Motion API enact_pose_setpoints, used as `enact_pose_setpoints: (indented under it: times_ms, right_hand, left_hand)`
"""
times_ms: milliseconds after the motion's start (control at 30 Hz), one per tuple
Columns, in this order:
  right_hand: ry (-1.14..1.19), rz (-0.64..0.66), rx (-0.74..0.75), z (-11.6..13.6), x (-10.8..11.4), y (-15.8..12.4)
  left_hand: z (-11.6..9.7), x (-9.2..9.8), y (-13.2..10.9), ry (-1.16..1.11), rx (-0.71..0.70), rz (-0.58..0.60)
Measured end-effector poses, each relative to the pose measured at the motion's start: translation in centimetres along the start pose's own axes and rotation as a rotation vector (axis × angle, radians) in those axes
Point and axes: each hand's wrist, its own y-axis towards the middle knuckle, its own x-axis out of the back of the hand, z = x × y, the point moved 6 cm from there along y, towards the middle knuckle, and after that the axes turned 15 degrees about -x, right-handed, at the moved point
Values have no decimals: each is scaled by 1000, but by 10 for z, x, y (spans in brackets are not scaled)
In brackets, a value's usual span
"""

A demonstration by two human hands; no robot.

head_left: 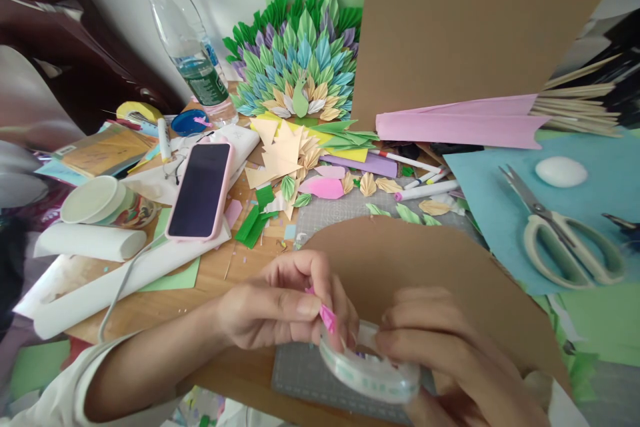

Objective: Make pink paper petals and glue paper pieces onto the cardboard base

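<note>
My left hand [295,297] pinches a small folded piece of pink paper [328,319] between thumb and index finger. Its other fingers reach down to the near rim of a roll of clear tape [363,373]. My right hand [450,353], slightly blurred, grips that roll from the right, with fingertips on its edge. Under both hands lie a piece of brown cardboard with a curved edge [395,253] and a grey cutting mat [310,380].
A paper peacock [300,53] leans at the back beside an upright brown board [465,20]. Left are bottles [195,80], a phone [200,190], a paper cup [107,203] and rolled white paper [115,287]. Scissors [555,220] and a white egg-shaped piece [561,172] lie on blue paper [490,180].
</note>
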Motion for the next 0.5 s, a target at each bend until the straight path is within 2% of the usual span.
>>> enact_pose_setpoints:
  times_ms: [233, 400, 500]
  right_hand:
    - [-107, 27, 67, 4, 5, -4]
    - [-148, 76, 49, 2, 4, -4]
    - [-135, 57, 42, 2, 4, -2]
  left_hand:
    - [1, 0, -1, 102, 14, -8]
    - [3, 0, 0, 86, 14, 8]
    - [4, 0, 0, 74, 20, 8]
